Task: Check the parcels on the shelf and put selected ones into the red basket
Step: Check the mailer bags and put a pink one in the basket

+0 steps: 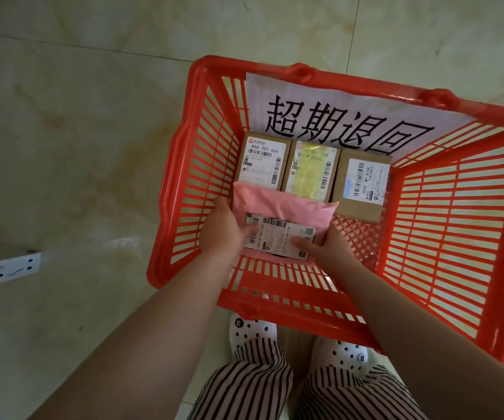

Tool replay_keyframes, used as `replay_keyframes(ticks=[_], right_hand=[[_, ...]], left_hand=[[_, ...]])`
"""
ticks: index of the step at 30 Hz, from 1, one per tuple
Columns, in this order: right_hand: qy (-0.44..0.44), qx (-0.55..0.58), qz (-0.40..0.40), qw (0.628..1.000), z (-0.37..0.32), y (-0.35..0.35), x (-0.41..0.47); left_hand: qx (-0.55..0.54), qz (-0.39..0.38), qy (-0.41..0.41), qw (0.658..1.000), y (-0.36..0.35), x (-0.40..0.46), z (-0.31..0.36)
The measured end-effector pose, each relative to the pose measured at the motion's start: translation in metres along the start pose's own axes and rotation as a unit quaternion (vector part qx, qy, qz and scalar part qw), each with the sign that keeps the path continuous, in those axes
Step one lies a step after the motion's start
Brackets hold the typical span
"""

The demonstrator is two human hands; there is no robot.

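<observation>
The red basket (456, 225) stands on the floor straight below me. A white paper sign (335, 116) with black characters leans on its far wall. Three cardboard parcels lie side by side on its bottom: one at the left (261, 165), one with yellow tape in the middle (309, 172), one at the right (362, 184). A pink bag parcel (281, 207) with a white label lies in front of them. My left hand (225, 230) grips its left edge and my right hand (331, 253) grips its lower right corner.
The floor is pale glossy tile (78, 131). A white perforated metal bar (5, 271) juts in at the left edge. My feet in white dotted clogs (252, 330) and striped trousers (244, 386) stand just behind the basket's near wall.
</observation>
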State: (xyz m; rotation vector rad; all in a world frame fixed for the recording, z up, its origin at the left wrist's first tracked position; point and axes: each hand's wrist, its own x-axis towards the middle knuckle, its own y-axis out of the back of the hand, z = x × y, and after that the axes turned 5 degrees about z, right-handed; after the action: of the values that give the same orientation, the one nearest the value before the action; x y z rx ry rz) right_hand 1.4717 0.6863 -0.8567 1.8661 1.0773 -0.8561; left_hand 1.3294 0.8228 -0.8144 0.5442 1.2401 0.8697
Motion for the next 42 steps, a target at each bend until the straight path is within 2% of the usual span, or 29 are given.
replay_keyframes(ticks=[5,9,16,32,38,42], right_hand=[[0.004,-0.055,0.018,0.998,-0.007,-0.005,0.006],[-0.015,-0.035,-0.002,0.999,-0.003,-0.006,0.009],[0.027,-0.032,0.004,0.999,-0.007,-0.007,0.003],[0.041,-0.055,0.006,0.998,-0.011,-0.008,0.001],[-0.005,-0.060,-0.026,0.998,-0.012,0.003,-0.011],[-0.063,-0.105,0.005,0.992,-0.035,0.025,-0.054]], left_hand=[[-0.016,-0.021,0.010,1.000,-0.005,0.005,-0.001],[-0.025,-0.021,0.014,0.999,-0.008,0.008,-0.002],[-0.022,-0.021,0.000,1.000,-0.011,0.010,-0.006],[0.054,-0.027,0.016,0.998,-0.015,0.012,-0.010],[0.048,-0.065,0.034,0.996,0.004,-0.002,-0.009],[0.006,-0.104,0.041,0.994,0.041,-0.035,0.001]])
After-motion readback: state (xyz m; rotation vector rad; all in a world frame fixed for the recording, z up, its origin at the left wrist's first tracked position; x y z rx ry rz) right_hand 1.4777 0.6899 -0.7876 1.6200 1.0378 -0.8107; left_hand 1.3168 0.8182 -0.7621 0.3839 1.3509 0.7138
